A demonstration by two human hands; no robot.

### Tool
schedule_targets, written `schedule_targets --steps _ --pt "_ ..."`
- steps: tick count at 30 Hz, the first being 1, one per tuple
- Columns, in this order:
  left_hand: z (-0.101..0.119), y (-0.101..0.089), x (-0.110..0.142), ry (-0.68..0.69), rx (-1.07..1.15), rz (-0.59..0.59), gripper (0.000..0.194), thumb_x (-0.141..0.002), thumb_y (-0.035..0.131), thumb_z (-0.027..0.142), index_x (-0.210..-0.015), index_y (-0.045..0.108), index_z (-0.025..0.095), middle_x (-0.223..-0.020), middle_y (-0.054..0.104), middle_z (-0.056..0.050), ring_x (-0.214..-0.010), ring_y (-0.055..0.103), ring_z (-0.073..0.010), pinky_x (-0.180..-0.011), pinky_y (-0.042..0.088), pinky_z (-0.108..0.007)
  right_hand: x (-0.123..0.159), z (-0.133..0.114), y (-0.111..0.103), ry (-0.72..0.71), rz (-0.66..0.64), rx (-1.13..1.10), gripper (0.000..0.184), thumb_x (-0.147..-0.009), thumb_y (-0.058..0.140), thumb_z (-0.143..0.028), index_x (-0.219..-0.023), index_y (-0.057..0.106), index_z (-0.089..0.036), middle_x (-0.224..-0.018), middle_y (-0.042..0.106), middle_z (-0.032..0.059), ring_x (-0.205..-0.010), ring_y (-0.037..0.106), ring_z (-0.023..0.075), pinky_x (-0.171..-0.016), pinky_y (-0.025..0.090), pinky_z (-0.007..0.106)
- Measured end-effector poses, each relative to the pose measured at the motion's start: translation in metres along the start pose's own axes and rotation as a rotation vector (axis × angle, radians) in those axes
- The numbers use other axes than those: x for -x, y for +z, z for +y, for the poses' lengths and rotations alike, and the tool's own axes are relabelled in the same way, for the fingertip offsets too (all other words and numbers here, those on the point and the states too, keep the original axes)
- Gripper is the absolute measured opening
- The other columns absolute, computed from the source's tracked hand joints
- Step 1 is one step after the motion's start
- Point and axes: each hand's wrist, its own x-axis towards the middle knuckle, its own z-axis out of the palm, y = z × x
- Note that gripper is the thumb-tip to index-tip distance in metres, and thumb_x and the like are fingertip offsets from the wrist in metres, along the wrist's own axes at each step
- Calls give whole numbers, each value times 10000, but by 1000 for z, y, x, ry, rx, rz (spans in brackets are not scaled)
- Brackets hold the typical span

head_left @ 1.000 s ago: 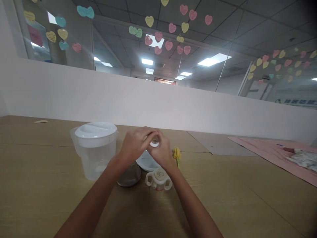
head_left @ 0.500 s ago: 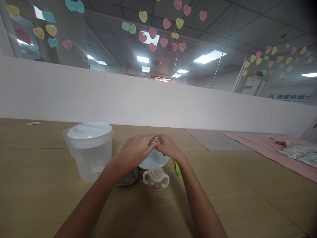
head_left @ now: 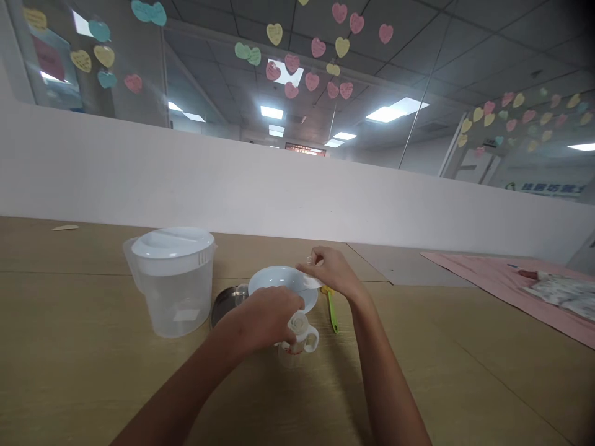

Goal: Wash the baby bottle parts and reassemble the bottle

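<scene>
A clear baby cup with two white handles point(head_left: 310, 339) and red print stands upright on the table. My left hand point(head_left: 269, 316) reaches over its left side, fingers curled against the top and hiding the left handle. Above the right rim of a white bowl point(head_left: 267, 277), my right hand point(head_left: 333, 271) pinches a small pale, see-through piece point(head_left: 309, 261), mostly covered by the fingers. Left of the bowl lies a dark round metal dish point(head_left: 222, 305), with a small clear object point(head_left: 241, 293) at its edge.
A lidded clear plastic pitcher point(head_left: 174, 285) stands to the left. A green-handled utensil point(head_left: 333, 313) lies right of the bowl. Farther right a pink cloth point(head_left: 458, 272) carries a patterned bundle point(head_left: 560, 288). A white wall point(head_left: 279, 192) runs behind the table.
My hands, together over the bowl before, have parted. The left has come down toward me onto the cup; the right has shifted slightly right with the small piece. More of the bowl and dish shows.
</scene>
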Motion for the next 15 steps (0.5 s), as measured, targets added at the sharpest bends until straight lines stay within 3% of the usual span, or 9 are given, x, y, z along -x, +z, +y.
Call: schedule_targets --steps 4,8,15 --pt "-1 0 -7 42 -3 5 250 -608 647 327 -822 642 199 -844 634 -12 -743 570 -182 -536 331 -234 3 -2 -8 -65 -13 -42 294 -621 617 -431 -579 495 -167 -582 455 -32 -553 396 88 -502 285 205" --pt "-4 6 -16 47 -50 12 332 -596 653 272 -925 648 222 -889 647 -11 -762 577 -183 -538 323 -233 10 -6 -22 -75 -159 -90 234 -651 606 -385 -629 579 -153 -554 438 -41 -526 390 77 -498 295 201" --pt "-3 11 -25 31 -93 10 236 -603 622 230 -833 670 205 -738 643 -11 -665 565 -176 -564 327 -248 19 -5 -41 -22 -295 9 184 -656 614 -318 -730 647 -153 -686 585 9 -646 517 115 -591 381 220"
